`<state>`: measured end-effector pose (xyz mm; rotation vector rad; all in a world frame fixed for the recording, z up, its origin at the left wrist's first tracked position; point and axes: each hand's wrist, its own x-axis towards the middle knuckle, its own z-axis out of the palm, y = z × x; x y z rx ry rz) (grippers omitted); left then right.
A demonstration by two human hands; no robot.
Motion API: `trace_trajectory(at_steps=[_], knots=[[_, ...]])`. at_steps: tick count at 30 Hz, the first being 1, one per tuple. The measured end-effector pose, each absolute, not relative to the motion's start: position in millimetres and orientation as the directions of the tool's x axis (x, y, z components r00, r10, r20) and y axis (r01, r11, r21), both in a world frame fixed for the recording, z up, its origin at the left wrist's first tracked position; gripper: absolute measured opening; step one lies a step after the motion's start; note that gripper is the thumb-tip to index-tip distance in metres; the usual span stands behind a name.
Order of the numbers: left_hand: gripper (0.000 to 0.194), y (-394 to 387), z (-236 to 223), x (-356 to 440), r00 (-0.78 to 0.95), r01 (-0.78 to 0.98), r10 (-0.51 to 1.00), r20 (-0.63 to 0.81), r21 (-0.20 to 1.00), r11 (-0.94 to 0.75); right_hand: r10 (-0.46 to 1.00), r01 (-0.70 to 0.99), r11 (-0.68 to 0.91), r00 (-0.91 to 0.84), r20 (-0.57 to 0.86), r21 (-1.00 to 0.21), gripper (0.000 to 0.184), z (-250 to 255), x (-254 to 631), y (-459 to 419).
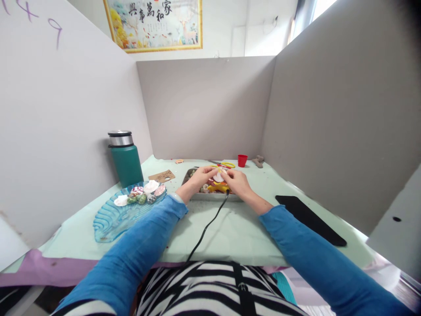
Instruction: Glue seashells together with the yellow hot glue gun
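Over the metal tray (pixel 207 197), my left hand (pixel 203 176) and my right hand (pixel 239 181) meet with fingers pinched on a white seashell (pixel 219 177). A small yellow bit shows at the fingertips; I cannot make out what it is. Just below the shell, a yellow tool (pixel 217 188), which looks like a glue gun, lies in the tray with a black cord (pixel 208 225) running toward me. Small shells and other pieces fill the tray, partly hidden by my hands. To the left, a blue glass shell-shaped plate (pixel 110 224) bears several seashells (pixel 151 186).
A green bottle (pixel 126 162) stands behind the plate, near a brown card (pixel 162 176). Yellow-handled scissors (pixel 228 165), a red cup (pixel 242 160) and a grey-brown piece (pixel 258 161) sit at the back. A black flat pad (pixel 309 219) lies right. Grey partitions enclose three sides.
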<state>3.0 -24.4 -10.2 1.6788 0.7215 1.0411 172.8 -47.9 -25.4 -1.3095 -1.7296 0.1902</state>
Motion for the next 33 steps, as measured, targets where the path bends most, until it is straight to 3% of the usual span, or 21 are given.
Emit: trace_trajectory(at_steps=[23,33], knots=[[0.043,-27.8,-7.7,4.4,0.406,0.046,0.862,0.302,0.936,-0.349,0.837,0.769,0.391,-0.067,0.544,-0.506,0.039,-26.3,170.9,-51.7],[0.040,-27.2,-7.7,4.6,0.336,0.018,0.891,0.306,0.943,-0.331,0.829,0.748,0.404,-0.055,0.557,-0.526,0.044,-26.4,171.1,-50.7]])
